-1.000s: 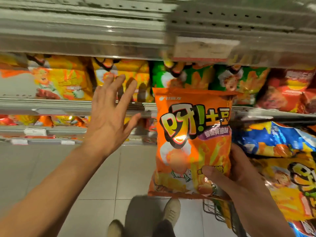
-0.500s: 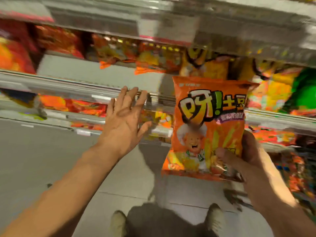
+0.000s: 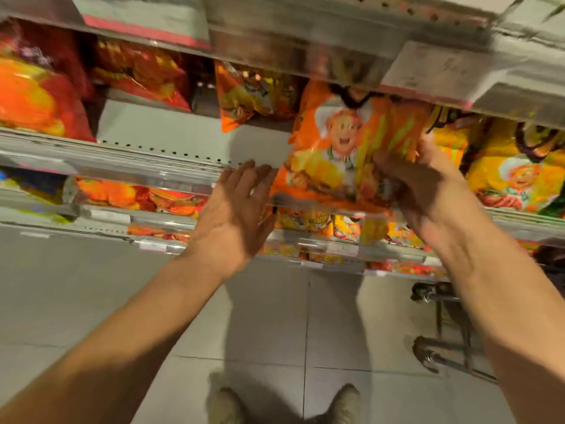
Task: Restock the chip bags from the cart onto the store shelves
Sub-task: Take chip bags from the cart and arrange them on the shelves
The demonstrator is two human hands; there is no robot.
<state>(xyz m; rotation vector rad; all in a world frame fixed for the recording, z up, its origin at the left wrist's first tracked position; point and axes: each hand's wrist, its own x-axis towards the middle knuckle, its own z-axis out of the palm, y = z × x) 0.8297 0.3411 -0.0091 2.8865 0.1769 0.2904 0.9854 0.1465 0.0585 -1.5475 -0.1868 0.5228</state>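
Your right hand [image 3: 428, 185] is closed on the lower right part of the glossy orange chip bag with a cartoon chef printed on it [image 3: 345, 148], thumb across the front and the other fingers hidden behind the foil, so how deep they wrap you cannot tell from here. Your left hand [image 3: 235, 215] grips nothing: it is spread flat, fingers together and extended, their tips just beside the bag's lower left edge, whether touching or a hair apart is lost in the blur. That pairing looks deliberate: one hand carries and pushes, the other stands ready as a guide to keep the soft, air-filled bag from sliding sideways into the bare gap of the grey metal shelf [image 3: 171, 139] to its left. The bag stands upright with its top tucked under the shelf above, its bottom at the clear plastic front rail [image 3: 330, 206], between a crumpled orange bag [image 3: 244, 93] further back and the yellow bags of the same brand [image 3: 513, 172] on the right. It seems nearly seated but not yet released. The wire cart [image 3: 443, 332] stands at your right, only its lower frame and wheels in view.
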